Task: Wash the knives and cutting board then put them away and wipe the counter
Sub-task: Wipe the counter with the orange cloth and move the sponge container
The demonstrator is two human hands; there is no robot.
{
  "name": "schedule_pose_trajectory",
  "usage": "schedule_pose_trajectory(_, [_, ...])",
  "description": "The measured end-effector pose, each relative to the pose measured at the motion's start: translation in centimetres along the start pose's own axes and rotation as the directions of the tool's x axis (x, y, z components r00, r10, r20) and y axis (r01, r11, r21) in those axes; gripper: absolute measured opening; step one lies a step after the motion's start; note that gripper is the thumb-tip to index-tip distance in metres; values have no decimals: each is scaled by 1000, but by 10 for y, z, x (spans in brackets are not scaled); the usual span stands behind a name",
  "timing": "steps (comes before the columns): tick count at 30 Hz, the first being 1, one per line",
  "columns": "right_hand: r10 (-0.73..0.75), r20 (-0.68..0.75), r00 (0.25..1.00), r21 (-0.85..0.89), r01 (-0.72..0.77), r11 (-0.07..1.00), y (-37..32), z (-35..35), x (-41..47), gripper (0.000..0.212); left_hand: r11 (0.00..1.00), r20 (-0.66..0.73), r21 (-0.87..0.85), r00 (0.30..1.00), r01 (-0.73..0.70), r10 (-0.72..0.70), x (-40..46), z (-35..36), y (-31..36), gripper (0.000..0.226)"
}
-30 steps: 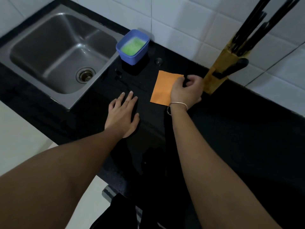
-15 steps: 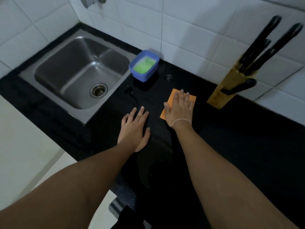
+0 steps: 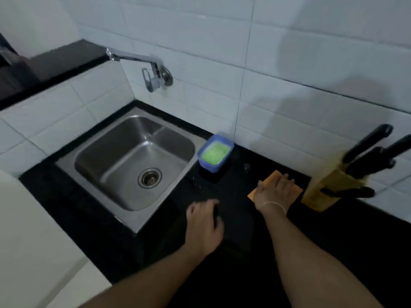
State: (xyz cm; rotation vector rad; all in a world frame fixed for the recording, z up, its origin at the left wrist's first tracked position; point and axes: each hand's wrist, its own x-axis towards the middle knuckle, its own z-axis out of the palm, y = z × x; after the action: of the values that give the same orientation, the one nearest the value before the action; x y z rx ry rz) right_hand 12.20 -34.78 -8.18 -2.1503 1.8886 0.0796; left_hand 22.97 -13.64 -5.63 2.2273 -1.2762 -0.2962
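An orange cloth point(image 3: 294, 190) lies flat on the black counter point(image 3: 355, 236). My right hand point(image 3: 274, 193) presses on it with fingers spread flat. To the left of it, my left hand point(image 3: 204, 225) rests on the bare counter near the sink's corner, its fingers bent downward. A wooden knife block point(image 3: 327, 190) with several black-handled knives point(image 3: 367, 143) stands against the tiled wall just right of the cloth. No cutting board is in view.
A steel sink point(image 3: 133, 161) with a drain sits to the left, under a wall tap point(image 3: 144, 67). A blue tub point(image 3: 215, 153) holding a green sponge stands between the sink and the cloth. White tiles back the counter.
My right hand let go of the cloth's corner and flattened onto it. My left hand's straight fingers have bent. The view tilted up, bringing the tap into sight.
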Motion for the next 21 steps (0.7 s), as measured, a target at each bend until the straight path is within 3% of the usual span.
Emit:
schedule_pose_trajectory(4, [74,-33,997,-43,-76,996,-4,1,-10,74,1000,-252,1,968,3,-3,65,-12,10,47])
schedule_pose_trajectory(7, [152,12,988,1,-152,988,-14,-1,-14,73,998,-203,60,979,26,-13,114,-23,17,62])
schedule_pose_trajectory(14, [100,-31,995,-49,-101,994,-15,8,1,74,951,61,239,975,196,-216,189,-26,8,125])
schedule_pose_trajectory(18, [-25,-30,999,-93,23,995,-22,7,24,75,949,144,234,958,209,-247,207,-24,-1,134])
schedule_pose_trajectory(21, [-157,-12,988,-126,154,980,-33,7,37,74,969,100,117,968,219,-231,209,-24,-8,137])
